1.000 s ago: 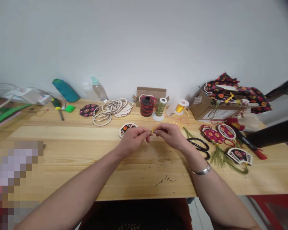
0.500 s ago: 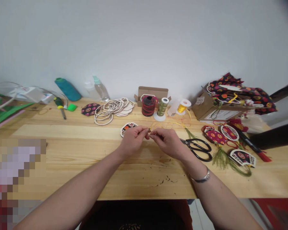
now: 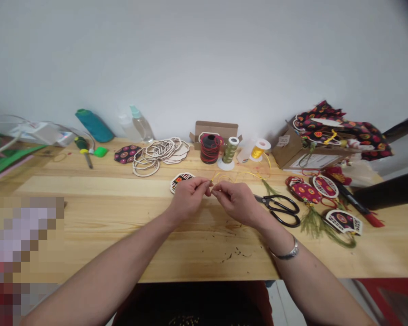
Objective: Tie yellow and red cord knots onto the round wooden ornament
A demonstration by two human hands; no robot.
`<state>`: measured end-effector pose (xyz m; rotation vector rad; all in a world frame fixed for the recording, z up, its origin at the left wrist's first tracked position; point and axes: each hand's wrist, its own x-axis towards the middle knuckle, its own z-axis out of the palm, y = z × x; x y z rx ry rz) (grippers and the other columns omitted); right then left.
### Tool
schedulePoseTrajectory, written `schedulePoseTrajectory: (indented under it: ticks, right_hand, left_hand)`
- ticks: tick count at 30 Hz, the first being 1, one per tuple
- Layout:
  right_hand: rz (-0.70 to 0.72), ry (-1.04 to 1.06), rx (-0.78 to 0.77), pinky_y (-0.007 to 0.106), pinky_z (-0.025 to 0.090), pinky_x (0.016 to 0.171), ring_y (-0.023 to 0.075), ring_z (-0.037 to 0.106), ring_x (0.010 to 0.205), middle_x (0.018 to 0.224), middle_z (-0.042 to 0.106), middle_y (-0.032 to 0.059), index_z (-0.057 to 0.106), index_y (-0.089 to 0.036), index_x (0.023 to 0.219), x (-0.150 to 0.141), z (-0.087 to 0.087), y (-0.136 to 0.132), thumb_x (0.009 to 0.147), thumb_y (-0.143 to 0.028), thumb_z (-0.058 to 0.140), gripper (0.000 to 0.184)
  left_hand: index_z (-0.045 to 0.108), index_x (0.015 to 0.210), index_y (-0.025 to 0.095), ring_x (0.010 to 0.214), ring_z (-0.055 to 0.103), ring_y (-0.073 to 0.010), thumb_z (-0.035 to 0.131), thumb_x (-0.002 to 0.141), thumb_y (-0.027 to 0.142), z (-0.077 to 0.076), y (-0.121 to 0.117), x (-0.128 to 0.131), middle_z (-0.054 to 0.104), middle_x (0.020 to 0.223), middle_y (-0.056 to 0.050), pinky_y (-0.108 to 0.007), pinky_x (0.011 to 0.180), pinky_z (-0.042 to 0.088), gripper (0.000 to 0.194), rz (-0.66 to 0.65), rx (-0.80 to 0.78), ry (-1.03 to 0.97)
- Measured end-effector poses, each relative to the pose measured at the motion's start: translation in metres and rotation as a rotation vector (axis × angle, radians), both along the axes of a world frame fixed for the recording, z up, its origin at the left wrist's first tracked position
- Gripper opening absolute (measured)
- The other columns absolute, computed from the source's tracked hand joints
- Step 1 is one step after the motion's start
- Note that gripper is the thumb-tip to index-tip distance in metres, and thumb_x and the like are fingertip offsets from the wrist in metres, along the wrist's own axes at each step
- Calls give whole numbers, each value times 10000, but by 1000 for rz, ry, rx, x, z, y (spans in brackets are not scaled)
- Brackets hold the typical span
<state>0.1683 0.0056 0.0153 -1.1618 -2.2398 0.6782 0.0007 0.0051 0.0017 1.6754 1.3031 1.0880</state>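
Fingertips of my left hand and my right hand meet in a pinch above the middle of the table. A thin yellow cord runs out from between them toward the yellow spool. The left fingers are closed on the cord; what the right fingertips pinch is too small to make out. Partly covered by my left hand lies an ornament with a white cut-out frame and patterned cloth. Black-handled scissors rest beside my right wrist, near a green tassel.
Dark red cord and a green thread spool stand at the back. Cut-out frames are heaped left of them. Finished-looking ornaments lie at right, before a cardboard box. A screwdriver lies far left.
Both hands keep the same pinch at almost the same spot. The view has shifted very slightly; nothing else has visibly moved.
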Motion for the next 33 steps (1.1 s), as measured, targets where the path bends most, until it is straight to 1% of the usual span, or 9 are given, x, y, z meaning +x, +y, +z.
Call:
schedulePoseTrajectory:
  ticks: [9, 15, 18, 21, 23, 25, 27, 29, 33]
  right_hand:
    - [-8, -43, 51, 213, 268, 528, 75, 420, 493, 566, 557, -30, 626, -175, 764, 1, 0, -2, 860, -185, 495, 163]
    - [34, -85, 101, 213, 262, 527, 70, 425, 492, 574, 573, -29, 619, -173, 746, 0, -1, -2, 886, -198, 478, 201]
    - [26, -195, 217, 231, 248, 526, 87, 470, 521, 617, 618, -6, 627, -171, 789, 1, -4, -1, 900, -213, 459, 205]
    - [28, -341, 425, 263, 226, 527, 112, 496, 558, 660, 638, 15, 634, -171, 824, 3, -6, 0, 891, -185, 455, 191]
    - [50, -384, 550, 275, 230, 536, 122, 497, 582, 679, 630, 15, 641, -180, 839, 5, -5, 1, 881, -147, 458, 191]
    - [68, -387, 617, 279, 248, 547, 126, 490, 598, 687, 613, 13, 650, -189, 836, 9, -2, 2, 882, -130, 458, 206]
    - [80, -355, 602, 271, 274, 558, 126, 490, 617, 694, 602, 14, 658, -189, 815, 12, 0, 5, 893, -139, 461, 217]
    - [72, -252, 509, 254, 308, 573, 120, 503, 642, 706, 600, 14, 668, -185, 804, 16, 1, 9, 899, -165, 484, 208]
    - [66, 90, 178, 223, 382, 615, 102, 539, 657, 703, 611, 7, 688, -175, 786, 21, -4, 22, 857, -174, 571, 137]
  left_hand:
    - [597, 612, 180, 798, 655, -183, 508, 828, 276, 0, -1, 0, 666, 651, -19, -268, 752, 455, 253, 40, 1, 4]
    - [612, 642, 179, 752, 642, -172, 506, 826, 262, -2, 0, 0, 673, 650, -11, -266, 728, 453, 228, 38, 13, 44]
    - [598, 617, 181, 737, 629, -160, 492, 835, 259, -4, 2, -3, 676, 667, -5, -258, 717, 443, 254, 1, 24, 97]
    - [588, 598, 183, 659, 599, -143, 476, 845, 267, -4, 5, -6, 649, 619, 13, -247, 667, 427, 284, -63, 32, 187]
    - [597, 598, 181, 611, 576, -134, 473, 842, 257, -5, 6, -6, 631, 587, 19, -240, 631, 414, 284, -117, 27, 236]
    - [610, 597, 177, 606, 574, -131, 474, 832, 228, -5, 5, -5, 636, 589, 17, -235, 620, 408, 276, -183, 14, 260]
    - [629, 609, 175, 611, 582, -129, 481, 826, 213, -5, 4, -3, 652, 602, 15, -233, 624, 410, 266, -256, -13, 256]
    - [656, 638, 175, 621, 592, -128, 500, 827, 227, -4, 3, -1, 670, 619, 13, -231, 637, 418, 251, -318, -55, 205]
    - [687, 653, 169, 641, 600, -133, 564, 803, 260, -1, 4, -2, 684, 623, -2, -239, 655, 434, 214, -380, -165, 23]
